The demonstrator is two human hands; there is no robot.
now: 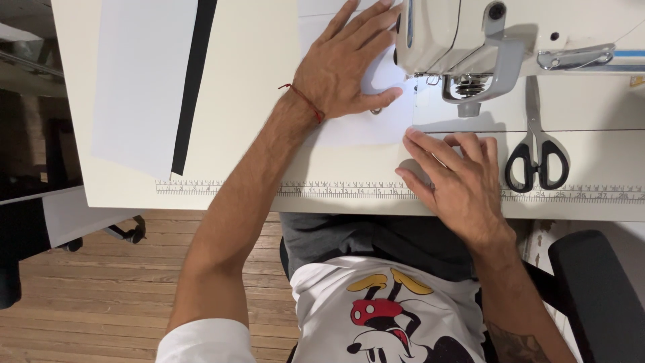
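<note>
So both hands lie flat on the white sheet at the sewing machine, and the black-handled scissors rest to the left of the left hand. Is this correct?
Not quite. In the head view the scissors lie on the table to the right of the right hand, not left of the left hand. Both hands do lie flat on the white sheet at the sewing machine.

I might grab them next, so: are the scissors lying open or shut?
Shut. The scissors lie flat on the table, their black handle loops touching and the blades together as one strip, right of the right hand.
</note>
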